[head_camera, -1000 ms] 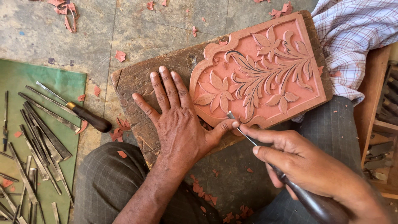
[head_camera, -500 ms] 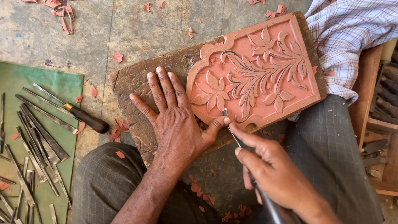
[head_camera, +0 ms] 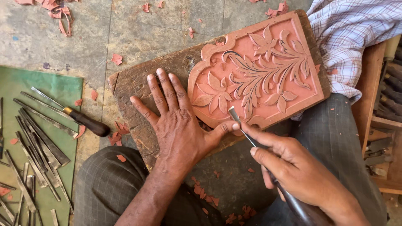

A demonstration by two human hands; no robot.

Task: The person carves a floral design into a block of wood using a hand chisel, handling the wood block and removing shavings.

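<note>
We're sitting on a grey stone-slab floor w/ reddish chips scattered all over it. On the left lies a green mat covered in a big spread of thin metal carving tools, and one dark wooden-handled chisel sits half off the mat's right edge.

Across our dark grey trouser legs rests a rough, worn brown wooden board, tilted diagonally. On top of that, towards its upper right, is the reddish-brown carved panel, scalloped on its left end, w/ a raised flower-and-leaf relief in the middle. It lies flat on the board. A checked white-and-blue shirt hangs over the top right corner, and there's a wooden rack on the far right w/ more tools in it.

Our left hand is pressed flat on the board just beside the panel's left end, fingers spread, not gripping anything, thumb stretched out right so the tip meets the steel shaft at the panel's lower edge.

Our right hand is wrapped around a slim steel gouge w/ a dark handle, held pencil-ish, handle running out past the wrist to the bottom right. The blade tip is touching the panel near its lower edge, right below the leaf carving.
</note>
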